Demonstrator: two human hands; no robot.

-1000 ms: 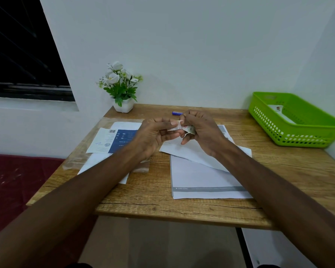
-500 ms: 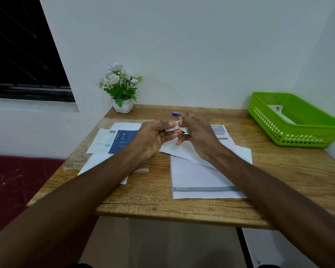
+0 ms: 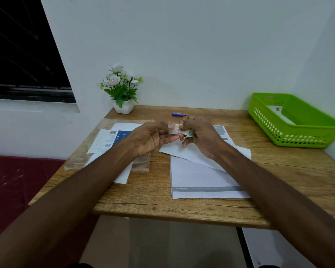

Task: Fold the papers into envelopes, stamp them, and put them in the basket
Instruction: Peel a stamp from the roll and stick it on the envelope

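My left hand (image 3: 149,137) and my right hand (image 3: 202,136) meet above the middle of the wooden table (image 3: 155,198). Between their fingertips is a small strip of perforated stamps (image 3: 174,130); the left pinches one stamp, the right grips the rest. Beneath the hands lies a folded white paper (image 3: 193,155) on top of a larger white sheet (image 3: 201,180) with a grey band. The green basket (image 3: 306,136) stands at the far right with a stamped envelope (image 3: 278,111) inside.
A stack of papers with a blue printed sheet (image 3: 112,140) lies at the left, partly under my left arm. A blue pen (image 3: 178,114) lies near the back edge. A white potted plant (image 3: 122,89) stands in the back left corner.
The hands stay together over the folded paper. The stamp strip has been pulled a little apart, so a single stamp now shows at my left fingertips.
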